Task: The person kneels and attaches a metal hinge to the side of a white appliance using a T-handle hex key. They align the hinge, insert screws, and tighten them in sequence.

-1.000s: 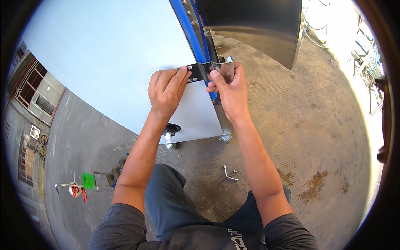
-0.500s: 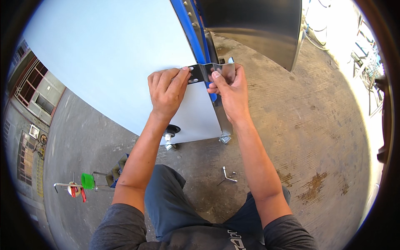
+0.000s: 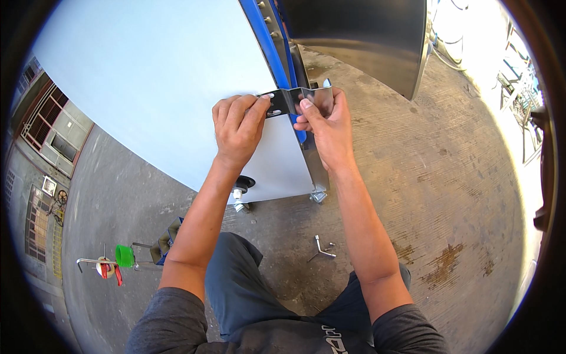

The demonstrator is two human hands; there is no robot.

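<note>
A bent, shiny metal bracket (image 3: 282, 105) with slotted holes lies across the right edge of a large white panel (image 3: 177, 76). My left hand (image 3: 239, 130) holds the slotted end against the panel, its fingers bent over the metal. At the other end, my right hand (image 3: 331, 133) pinches the bracket, the thumb on the near face and the other fingers partly hidden behind it. Just behind the bracket runs a blue upright strip (image 3: 259, 29) along the panel's edge. Below my hands, a black round fitting (image 3: 244, 184) with a white part sits near the panel's bottom.
A three-armed wrench (image 3: 321, 248) lies on the concrete floor (image 3: 401, 189) between my knees, beside small metal pieces. To the left stand a tool holder (image 3: 162, 245), a green ring-shaped item (image 3: 124, 256) and red-handled pliers (image 3: 107, 270). An open dark metal door (image 3: 365, 35) stands ahead right.
The bracket has tilted slightly, its right end a little higher. My left hand has shifted slightly right; both hands keep hold of it.
</note>
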